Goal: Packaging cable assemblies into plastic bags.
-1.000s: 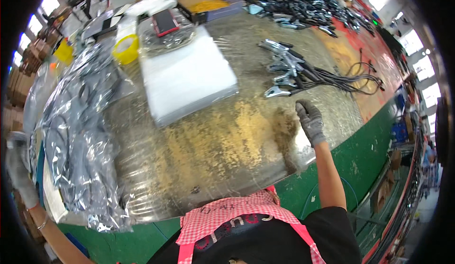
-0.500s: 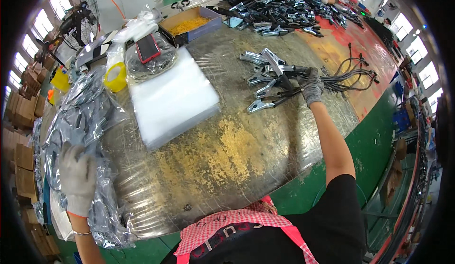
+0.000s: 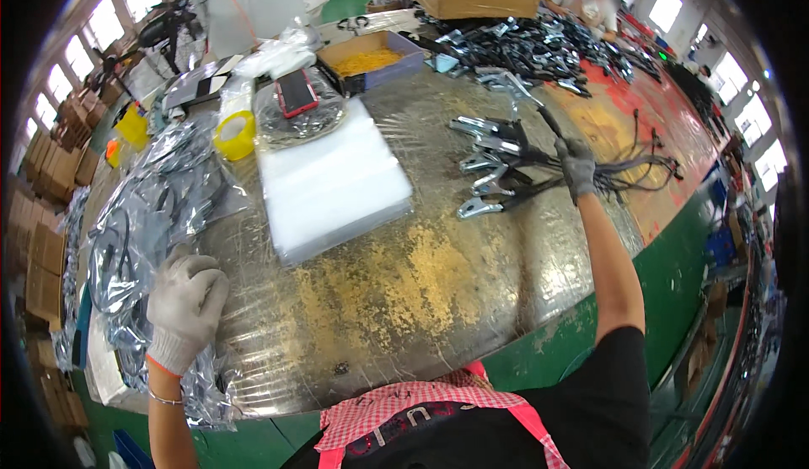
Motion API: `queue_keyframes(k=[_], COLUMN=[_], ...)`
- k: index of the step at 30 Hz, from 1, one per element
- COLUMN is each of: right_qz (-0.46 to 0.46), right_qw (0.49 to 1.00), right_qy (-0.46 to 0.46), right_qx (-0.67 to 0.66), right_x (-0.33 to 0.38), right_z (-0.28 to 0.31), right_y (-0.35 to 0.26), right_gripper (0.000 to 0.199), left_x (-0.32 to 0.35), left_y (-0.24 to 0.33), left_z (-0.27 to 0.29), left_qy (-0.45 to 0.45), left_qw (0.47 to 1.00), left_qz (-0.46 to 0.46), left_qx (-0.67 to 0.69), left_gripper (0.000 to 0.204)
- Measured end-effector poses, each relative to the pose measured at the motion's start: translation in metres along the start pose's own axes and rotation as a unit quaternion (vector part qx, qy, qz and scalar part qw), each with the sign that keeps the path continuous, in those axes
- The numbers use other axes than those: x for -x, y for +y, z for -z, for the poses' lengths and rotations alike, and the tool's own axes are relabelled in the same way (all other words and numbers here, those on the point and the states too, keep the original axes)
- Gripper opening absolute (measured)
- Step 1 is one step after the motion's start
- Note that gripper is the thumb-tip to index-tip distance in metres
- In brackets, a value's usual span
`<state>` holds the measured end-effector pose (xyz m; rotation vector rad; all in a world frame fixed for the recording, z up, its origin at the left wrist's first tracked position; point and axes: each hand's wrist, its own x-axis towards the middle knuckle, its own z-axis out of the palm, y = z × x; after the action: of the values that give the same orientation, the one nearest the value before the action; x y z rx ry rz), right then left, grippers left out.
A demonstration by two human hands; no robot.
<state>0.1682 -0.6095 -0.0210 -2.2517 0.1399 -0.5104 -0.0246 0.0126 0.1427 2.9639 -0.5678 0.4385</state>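
The right hand [image 3: 576,166] is closed on a black-handled clamp [image 3: 548,121], while the half-curled left hand [image 3: 187,300], grip unclear, is over bagged cables [image 3: 122,246].

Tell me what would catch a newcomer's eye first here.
Probably the bright stack of plastic sheets just left of the table's middle, with a yellow tape roll beside its far left corner. Next, the tangled heap of metal clamps along the table's far side. On the right, the gloved right hand holds one clamp at its black end.
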Motion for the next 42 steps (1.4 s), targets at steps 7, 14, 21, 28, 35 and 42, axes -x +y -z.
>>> queue_keyframes(k=[7, 14, 21, 28, 35, 42], right_qz=[0.478, 0.427, 0.113, 0.565, 0.452, 0.537], right_qw=[0.822, 0.857, 0.944, 0.687, 0.885, 0.825], right_qy=[-0.191, -0.267, -0.297, 0.002, -0.100, -0.057], right_qx=[0.243, 0.111, 0.090, 0.457, 0.041, 0.165], right_x=[0.157, 0.179, 0.096, 0.196, 0.187, 0.183], right_z=[-0.069, -0.092, -0.058, -0.111, -0.136, -0.133], right_y=[-0.183, -0.199, -0.055, -0.241, -0.285, -0.272], right_gripper=[0.020, 0.024, 0.035, 0.045, 0.040, 0.033], left_x=[-0.054, -0.010, 0.056, 0.052, 0.052, 0.043], left_y=[0.089, 0.067, -0.015, 0.040, 0.104, 0.099], left_z=[-0.022, -0.037, 0.009, -0.005, -0.067, -0.050], left_qy=[0.142, -0.300, 0.188, 0.109, 0.109, 0.101], left_qw=[0.980, 0.754, 0.734, 0.845, 0.750, 0.849], left_qz=[-0.024, 0.265, 0.450, 0.354, 0.287, 0.210], left_qx=[0.135, 0.521, 0.472, 0.385, 0.586, 0.474], left_gripper=[0.031, 0.043, 0.037, 0.029, 0.033, 0.032])
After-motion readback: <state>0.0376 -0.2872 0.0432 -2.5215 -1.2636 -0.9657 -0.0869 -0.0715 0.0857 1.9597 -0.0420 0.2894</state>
